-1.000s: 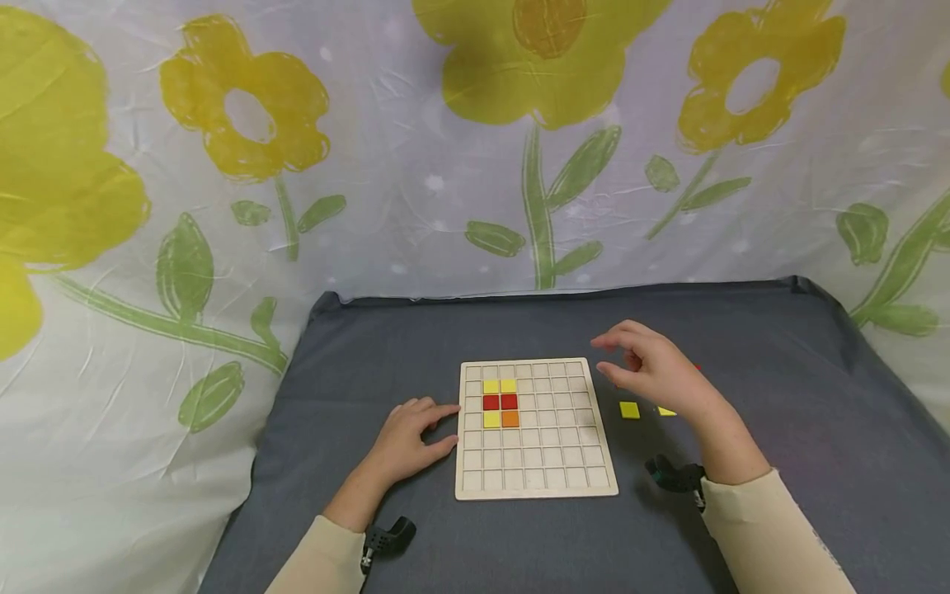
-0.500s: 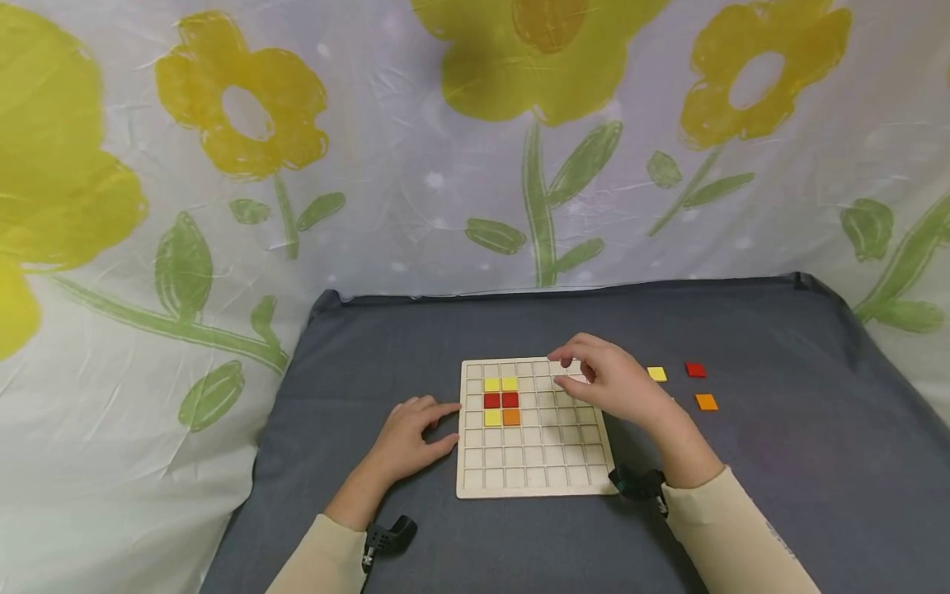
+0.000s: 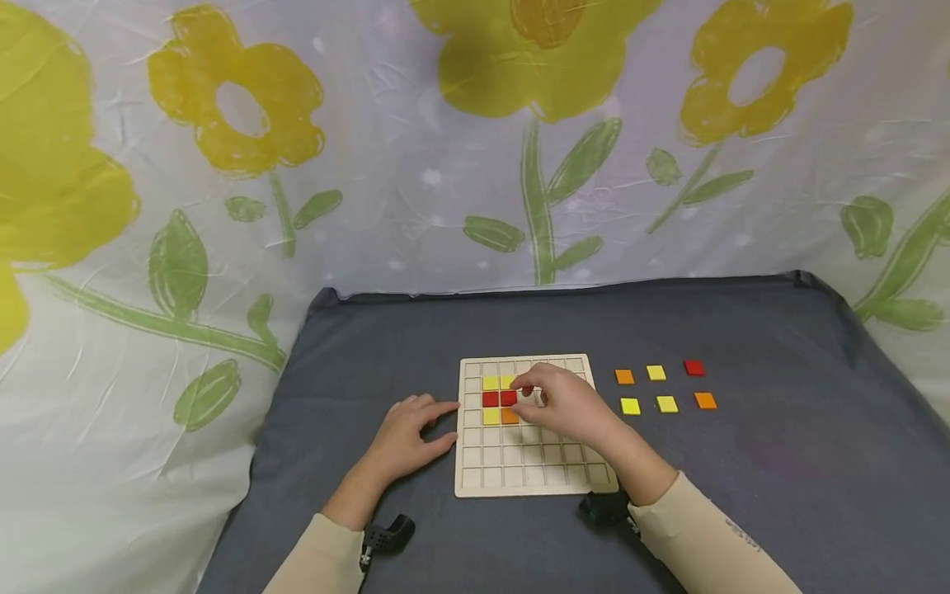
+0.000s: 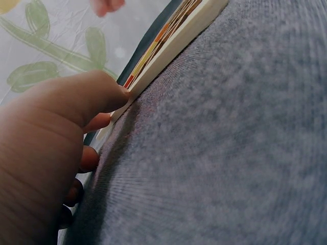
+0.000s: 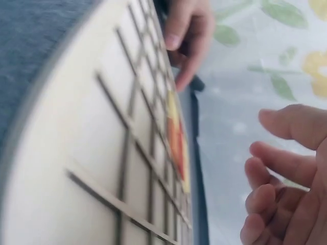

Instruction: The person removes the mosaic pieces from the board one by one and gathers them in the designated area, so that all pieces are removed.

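A square wooden grid board [image 3: 536,477] lies on the dark cloth. Several coloured tiles fill a small block of its cells: yellow on top, a red tile [image 3: 491,399] and another red below, then a yellow tile [image 3: 491,416] beside an orange tile [image 3: 510,417]. My left hand [image 3: 406,439] rests on the cloth, thumb and index fingertips touching the board's left edge. Over the board hovers my right hand [image 3: 567,406], near the block's right side. The right wrist view shows that hand's [image 5: 291,178] thumb and fingers apart, with nothing between them.
Right of the board, several loose tiles lie in two rows, among them an orange tile [image 3: 624,376], a red tile [image 3: 693,368] and a yellow tile [image 3: 667,404]. A flower-print curtain [image 3: 386,165] hangs behind the cloth-covered table [image 3: 787,462].
My right hand has moved left, from beside the loose tiles to above the tile block, uncovering those loose tiles. The left hand and the tiles on the board stay as they were.
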The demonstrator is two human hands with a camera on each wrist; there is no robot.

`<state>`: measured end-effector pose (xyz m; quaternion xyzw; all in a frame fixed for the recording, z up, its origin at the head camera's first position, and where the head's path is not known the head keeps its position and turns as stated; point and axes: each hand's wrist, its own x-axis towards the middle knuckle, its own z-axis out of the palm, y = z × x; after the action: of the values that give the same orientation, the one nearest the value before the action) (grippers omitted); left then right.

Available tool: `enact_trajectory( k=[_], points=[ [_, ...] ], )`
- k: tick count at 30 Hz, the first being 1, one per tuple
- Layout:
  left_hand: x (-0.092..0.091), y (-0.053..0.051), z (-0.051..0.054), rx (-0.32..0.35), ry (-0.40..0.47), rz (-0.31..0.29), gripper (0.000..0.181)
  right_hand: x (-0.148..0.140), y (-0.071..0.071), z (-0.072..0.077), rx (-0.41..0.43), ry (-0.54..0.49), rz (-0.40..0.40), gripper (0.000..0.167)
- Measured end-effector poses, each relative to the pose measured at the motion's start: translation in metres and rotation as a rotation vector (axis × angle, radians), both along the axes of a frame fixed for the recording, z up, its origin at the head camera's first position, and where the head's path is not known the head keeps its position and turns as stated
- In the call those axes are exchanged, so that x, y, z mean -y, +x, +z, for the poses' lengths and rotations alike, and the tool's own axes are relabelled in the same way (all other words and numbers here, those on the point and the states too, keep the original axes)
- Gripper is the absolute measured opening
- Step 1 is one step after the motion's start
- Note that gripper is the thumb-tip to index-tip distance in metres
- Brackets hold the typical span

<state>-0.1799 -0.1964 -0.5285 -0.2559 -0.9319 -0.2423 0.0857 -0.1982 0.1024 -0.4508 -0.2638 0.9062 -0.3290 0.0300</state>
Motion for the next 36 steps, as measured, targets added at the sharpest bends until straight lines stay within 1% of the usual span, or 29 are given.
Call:
enact_trajectory(
  k=[7,9,12,17,21,25,30,36],
  points=[
    [0.001,0.0,0.0,0.007,-0.004,-0.004,0.043,0.009,0.0,-0.019,0.111,0.082,0.009,0.028],
    [0.001,-0.001,0.0,0.007,-0.005,-0.008,0.043,0.011,0.0,-0.023,0.127,0.1,0.005,0.028],
    [0.001,-0.002,-0.001,0.003,-0.009,-0.01,0.043,0.012,0.001,-0.026,0.132,0.116,-0.01,0.029],
    [0.001,-0.002,-0.002,-0.003,-0.013,-0.003,0.044,0.014,0.0,-0.029,0.118,0.098,-0.065,0.021],
    [0.002,-0.001,-0.002,0.012,-0.016,0.004,0.045,0.016,-0.001,-0.032,0.138,0.077,-0.098,0.017],
    [0.002,0.0,-0.001,0.022,-0.019,0.008,0.045,0.018,0.0,-0.035,0.159,0.062,-0.119,0.016],
    [0.002,0.0,-0.001,0.023,-0.022,0.005,0.044,0.019,0.0,-0.037,0.167,0.049,-0.12,0.018],
    [0.001,0.0,0.002,0.021,-0.016,0.003,0.044,0.019,-0.001,-0.04,0.137,0.017,-0.112,0.02]
  ],
)
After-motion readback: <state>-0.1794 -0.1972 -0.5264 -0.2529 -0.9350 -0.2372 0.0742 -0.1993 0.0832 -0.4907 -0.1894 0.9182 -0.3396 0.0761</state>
